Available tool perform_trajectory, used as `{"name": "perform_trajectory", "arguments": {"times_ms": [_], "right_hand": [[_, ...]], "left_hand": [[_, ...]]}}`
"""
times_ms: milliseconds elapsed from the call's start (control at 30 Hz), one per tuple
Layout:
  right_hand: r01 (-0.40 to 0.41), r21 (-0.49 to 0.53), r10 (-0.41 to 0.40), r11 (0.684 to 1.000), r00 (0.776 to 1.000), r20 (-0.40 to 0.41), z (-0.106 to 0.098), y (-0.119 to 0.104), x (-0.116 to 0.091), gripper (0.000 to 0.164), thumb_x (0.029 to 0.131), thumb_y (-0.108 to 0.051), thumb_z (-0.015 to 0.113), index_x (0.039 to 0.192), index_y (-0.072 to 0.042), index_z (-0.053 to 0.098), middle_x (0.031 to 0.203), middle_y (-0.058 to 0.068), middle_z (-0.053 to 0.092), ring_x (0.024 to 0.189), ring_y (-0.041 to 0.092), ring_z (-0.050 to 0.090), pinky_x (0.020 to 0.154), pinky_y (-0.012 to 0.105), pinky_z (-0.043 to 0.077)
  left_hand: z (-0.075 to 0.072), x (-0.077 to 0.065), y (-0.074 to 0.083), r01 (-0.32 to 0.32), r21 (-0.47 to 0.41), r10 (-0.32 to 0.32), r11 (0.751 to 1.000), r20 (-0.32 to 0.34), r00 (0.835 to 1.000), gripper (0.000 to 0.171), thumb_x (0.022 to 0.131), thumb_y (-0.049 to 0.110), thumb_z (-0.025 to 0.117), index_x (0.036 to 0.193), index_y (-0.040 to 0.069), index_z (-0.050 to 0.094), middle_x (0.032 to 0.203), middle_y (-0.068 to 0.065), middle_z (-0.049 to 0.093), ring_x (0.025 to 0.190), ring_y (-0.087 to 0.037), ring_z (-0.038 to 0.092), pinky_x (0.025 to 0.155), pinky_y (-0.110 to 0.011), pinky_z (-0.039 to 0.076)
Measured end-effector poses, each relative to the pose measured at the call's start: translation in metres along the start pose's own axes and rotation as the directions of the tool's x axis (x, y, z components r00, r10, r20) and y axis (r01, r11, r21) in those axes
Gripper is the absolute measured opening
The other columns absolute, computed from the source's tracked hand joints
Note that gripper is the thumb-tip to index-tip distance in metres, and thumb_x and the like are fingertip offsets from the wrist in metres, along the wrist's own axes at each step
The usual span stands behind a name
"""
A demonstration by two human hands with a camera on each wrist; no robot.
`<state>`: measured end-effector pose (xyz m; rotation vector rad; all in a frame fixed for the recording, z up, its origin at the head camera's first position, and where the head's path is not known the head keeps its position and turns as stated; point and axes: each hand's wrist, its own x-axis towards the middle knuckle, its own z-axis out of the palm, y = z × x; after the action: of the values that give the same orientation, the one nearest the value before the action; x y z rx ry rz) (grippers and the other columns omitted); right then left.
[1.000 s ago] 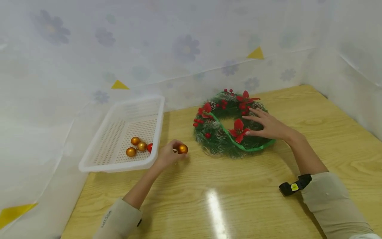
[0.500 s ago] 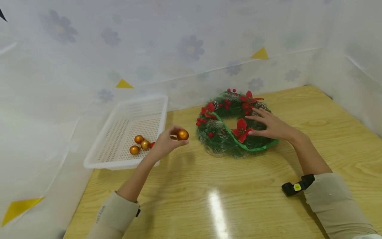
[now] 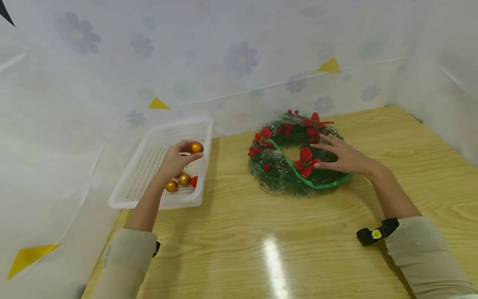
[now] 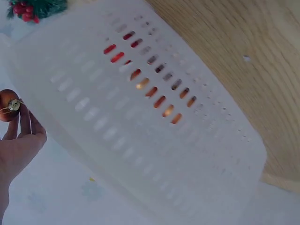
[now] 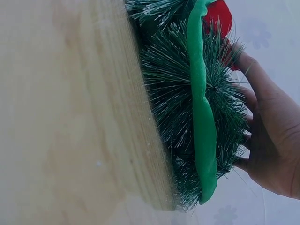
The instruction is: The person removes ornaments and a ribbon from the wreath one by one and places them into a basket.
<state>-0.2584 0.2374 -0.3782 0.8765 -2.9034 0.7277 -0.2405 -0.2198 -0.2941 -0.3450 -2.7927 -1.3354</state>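
Observation:
In the head view my left hand pinches a shiny orange-gold Christmas ball above the right part of a white plastic basket. The left wrist view shows the metal cap and loop on this ball. Below the hand, several gold balls and a red ball lie in the basket, partly hidden by my arm and the rim. My right hand, fingers spread, rests on the right side of a green wreath, its thumb beside a red poinsettia.
A green ribbon runs across the wreath, which also bears pine cones and red berries. Everything stands on a wooden table. White flower-patterned sheeting encloses the back and sides.
My left hand has lifted the gold ball from low over the table beside the wreath and carried it left, over the basket. The right hand has stayed on the wreath.

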Motion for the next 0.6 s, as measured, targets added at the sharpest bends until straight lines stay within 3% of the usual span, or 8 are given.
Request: {"name": "perform_trajectory", "arguments": {"times_ms": [133, 167, 233, 367, 400, 500, 600], "right_hand": [[0.007, 0.001, -0.007, 1.000, 1.000, -0.003, -0.002, 0.001, -0.001, 0.062, 0.073, -0.041, 0.057, 0.127, -0.021, 0.033, 0.135, 0.011, 0.009, 0.120, 0.031, 0.000, 0.084, 0.059, 0.009], [0.010, 0.001, -0.010, 1.000, 1.000, -0.004, -0.003, 0.001, -0.002, 0.061, 0.073, -0.041, 0.057, 0.127, -0.021, 0.033, 0.135, 0.011, 0.009, 0.120, 0.031, 0.000, 0.084, 0.059, 0.009], [0.010, 0.001, -0.010, 1.000, 1.000, -0.004, -0.004, 0.001, -0.002, 0.061, 0.073, -0.040, 0.057, 0.127, -0.022, 0.033, 0.135, 0.011, 0.008, 0.120, 0.031, -0.001, 0.084, 0.059, 0.008], [0.015, 0.008, -0.015, 1.000, 1.000, -0.004, -0.004, 0.000, -0.002, 0.061, 0.074, -0.039, 0.057, 0.127, -0.020, 0.033, 0.135, 0.011, 0.008, 0.120, 0.031, -0.001, 0.084, 0.059, 0.009], [0.015, 0.011, -0.015, 1.000, 1.000, -0.005, -0.004, 0.000, -0.002, 0.061, 0.074, -0.039, 0.057, 0.127, -0.019, 0.033, 0.135, 0.011, 0.008, 0.120, 0.032, -0.001, 0.084, 0.059, 0.009], [0.017, 0.013, -0.017, 1.000, 1.000, -0.007, -0.003, -0.001, -0.002, 0.062, 0.074, -0.039, 0.057, 0.126, -0.017, 0.034, 0.134, 0.012, 0.009, 0.120, 0.032, 0.000, 0.083, 0.060, 0.009], [0.018, 0.007, -0.018, 1.000, 1.000, -0.006, -0.001, -0.002, -0.001, 0.062, 0.074, -0.040, 0.057, 0.127, -0.017, 0.034, 0.134, 0.012, 0.009, 0.120, 0.033, 0.000, 0.084, 0.059, 0.009]], "left_hand": [[-0.008, 0.006, -0.023, 0.054, -0.002, -0.054, 0.999, -0.062, 0.997, 0.059, 0.070, 0.040, 0.061, 0.114, 0.008, 0.039, 0.107, -0.009, 0.048, 0.096, -0.022, 0.043, 0.076, -0.038, 0.037], [-0.010, 0.011, -0.038, 0.051, -0.025, -0.052, 0.998, -0.066, 0.996, 0.059, 0.069, 0.039, 0.062, 0.114, 0.008, 0.038, 0.107, -0.009, 0.048, 0.096, -0.021, 0.043, 0.074, -0.037, 0.038], [-0.012, 0.014, -0.048, 0.068, -0.033, -0.071, 0.997, -0.076, 0.995, 0.059, 0.068, 0.040, 0.062, 0.111, 0.007, 0.039, 0.107, -0.011, 0.047, 0.098, -0.023, 0.042, 0.076, -0.038, 0.036], [-0.013, 0.019, -0.066, 0.094, 0.002, -0.093, 0.996, -0.078, 0.993, 0.054, 0.069, 0.038, 0.063, 0.110, 0.009, 0.043, 0.107, -0.013, 0.048, 0.098, -0.025, 0.041, 0.075, -0.043, 0.036], [-0.011, 0.017, -0.061, 0.111, 0.049, -0.107, 0.993, -0.079, 0.991, 0.054, 0.070, 0.039, 0.061, 0.110, 0.008, 0.043, 0.108, -0.015, 0.047, 0.099, -0.027, 0.040, 0.076, -0.045, 0.035], [-0.009, 0.021, -0.070, 0.125, 0.102, -0.120, 0.987, -0.050, 0.992, 0.049, 0.071, 0.033, 0.063, 0.110, 0.010, 0.046, 0.109, -0.016, 0.047, 0.099, -0.028, 0.039, 0.076, -0.045, 0.035], [-0.007, 0.025, -0.077, 0.135, 0.157, -0.140, 0.978, 0.023, 0.990, 0.047, 0.072, 0.026, 0.063, 0.112, 0.008, 0.046, 0.109, -0.017, 0.046, 0.100, -0.031, 0.039, 0.077, -0.043, 0.035]]}}
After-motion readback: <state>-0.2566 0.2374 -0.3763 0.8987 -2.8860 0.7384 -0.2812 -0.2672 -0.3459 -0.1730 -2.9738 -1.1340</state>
